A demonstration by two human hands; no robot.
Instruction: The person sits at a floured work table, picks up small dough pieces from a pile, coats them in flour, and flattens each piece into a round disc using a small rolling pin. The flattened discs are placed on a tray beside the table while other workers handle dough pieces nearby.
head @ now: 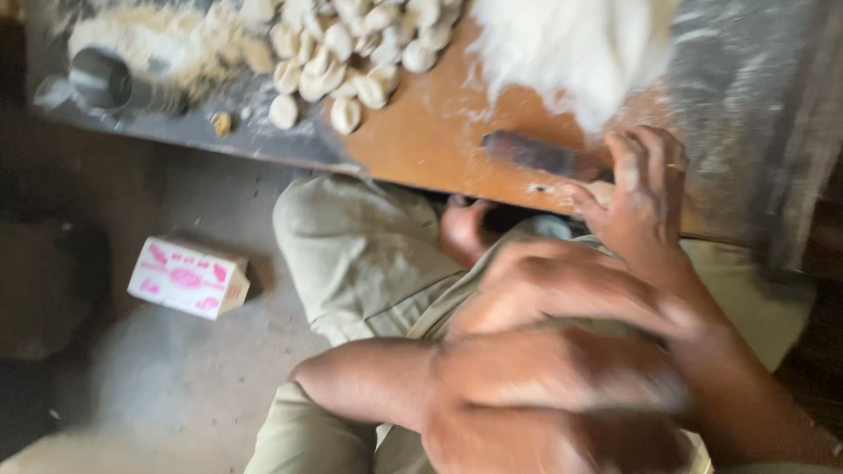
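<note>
My right hand [639,195], a ring on one finger, rests at the near edge of a wooden board [421,132], fingers curled down. A small pale dough piece [602,188] shows between its thumb and fingers. The right end of a dark, floured tool [536,154] touches the fingertips. My left hand [544,285] is a blur lower down, close against my right wrist, and its grip is unreadable. Several shaped dough pieces [351,53] are heaped at the board's far left.
A white flour mound [571,44] lies on the board's far side. A metal cup [101,81] and loose flour [167,44] sit on the grey surface to the left. A white-and-pink carton [187,277] lies on the floor beside my knee [351,246].
</note>
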